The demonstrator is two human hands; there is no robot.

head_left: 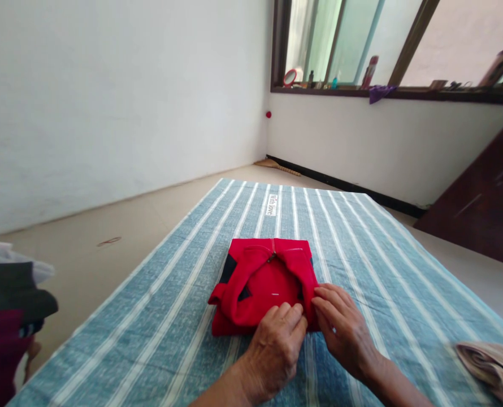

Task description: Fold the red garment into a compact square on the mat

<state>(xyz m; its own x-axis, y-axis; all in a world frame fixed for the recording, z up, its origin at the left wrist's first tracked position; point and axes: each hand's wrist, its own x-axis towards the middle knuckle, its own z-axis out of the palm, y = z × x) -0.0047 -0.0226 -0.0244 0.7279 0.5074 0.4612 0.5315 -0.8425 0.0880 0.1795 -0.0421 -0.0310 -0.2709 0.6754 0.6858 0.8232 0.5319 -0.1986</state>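
A red zip-up jacket [257, 272] with dark navy patches lies folded into a compact rectangle, its collar facing me. The short zipper and its pull show at the middle of the far part. My left hand [274, 350] is closed on the collar's near edge, fingers curled over the cloth. At the jacket's right side, my right hand [345, 325] pinches the red fabric near the collar, its thumb partly hidden. Both hands are close together at the near right corner. Underneath is a blue-and-white striped cloth [170, 305] covering the table or bed.
Brown fabric [495, 367] lies at the right edge. A pile of clothes [14, 311] stands at the left, beyond the striped surface. Small items and a purple cloth [379, 93] are on the windowsill. A dark red wooden piece of furniture [480, 198] stands at the right.
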